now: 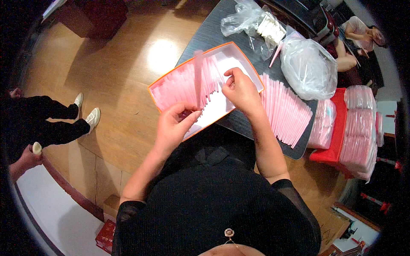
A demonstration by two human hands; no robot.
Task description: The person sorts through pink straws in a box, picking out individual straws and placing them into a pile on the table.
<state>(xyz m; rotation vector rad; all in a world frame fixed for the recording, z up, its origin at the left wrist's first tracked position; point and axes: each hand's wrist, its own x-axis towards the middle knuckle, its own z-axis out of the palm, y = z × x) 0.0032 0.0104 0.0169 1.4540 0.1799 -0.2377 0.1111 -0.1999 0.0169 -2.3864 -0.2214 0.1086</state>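
My left hand (181,123) pinches the lower end of an upright, translucent narrow sleeve (198,80) over an orange-rimmed white box (208,126). Many slim pink pieces in clear wrapping (177,84) lie side by side in the box. My right hand (235,88) is over the box's right part, thumb and forefinger close together; whether something thin is between them I cannot tell. Right of the box, a row of pink sticks (285,112), perhaps straws, lies on the dark table. One more pink stick (276,54) lies farther back.
The dark table (205,43) also bears a clear bag with white sticks (270,27) and a large clear plastic bag (307,67). Packed pink bundles (358,134) rest by a red stool (333,137) at right. One person (358,35) sits beyond; another (41,121) stands at left.
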